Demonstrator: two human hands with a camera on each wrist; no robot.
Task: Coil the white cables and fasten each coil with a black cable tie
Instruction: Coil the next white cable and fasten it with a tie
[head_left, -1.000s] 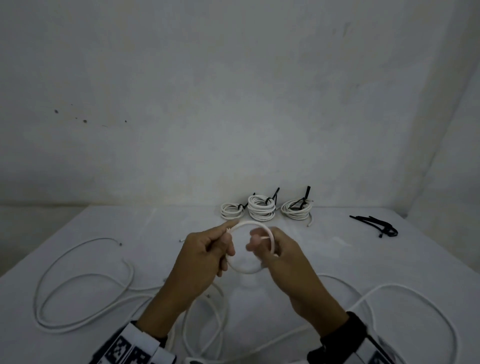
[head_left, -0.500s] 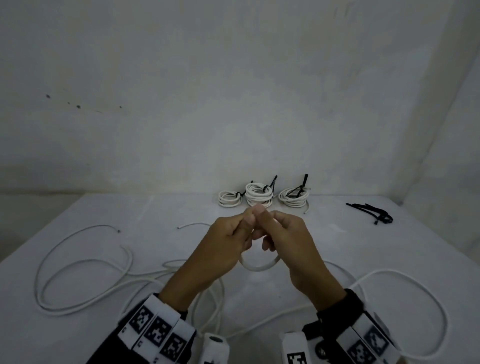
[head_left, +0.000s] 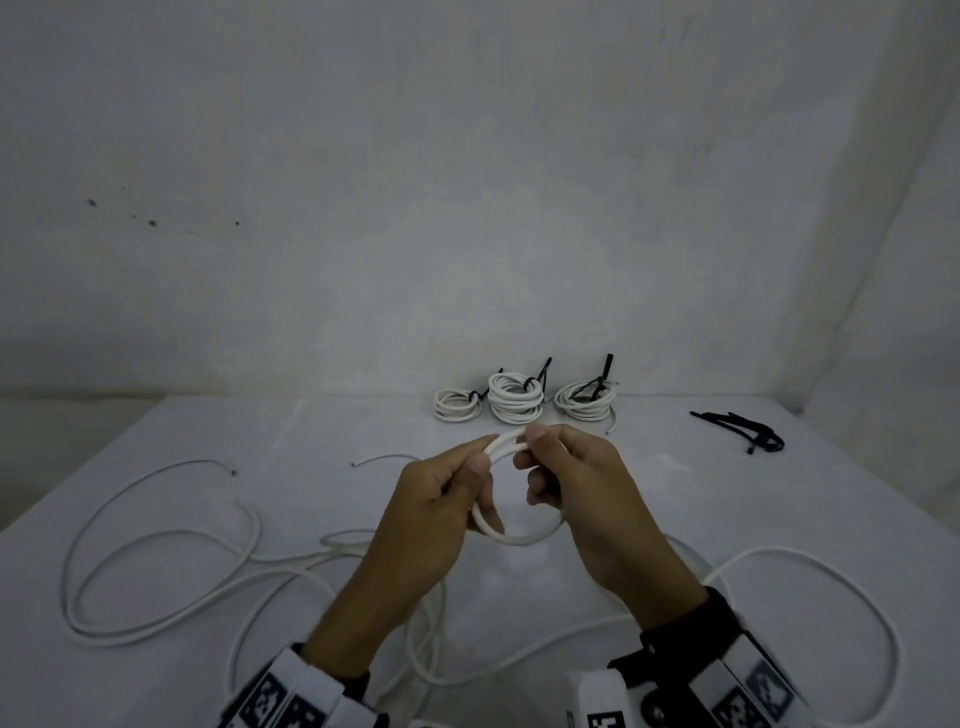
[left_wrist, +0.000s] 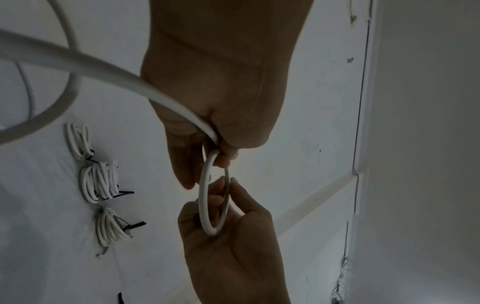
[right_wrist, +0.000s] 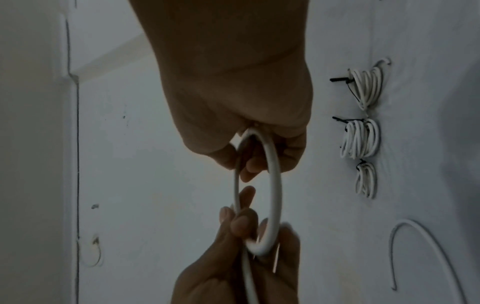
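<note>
A second turn now lies on the white cable (head_left: 519, 538) coil; left hand (head_left: 441, 499) and right hand (head_left: 576, 483) each grip it, winding continues.

**White corner, dim light**

A white table (head_left: 156, 441) runs back to a pale plaster wall (head_left: 467, 182), speckled with dark spots (head_left: 150, 222) at left. A second wall (head_left: 924, 260) closes in on the right. The light is low, greyish and flat.
</note>
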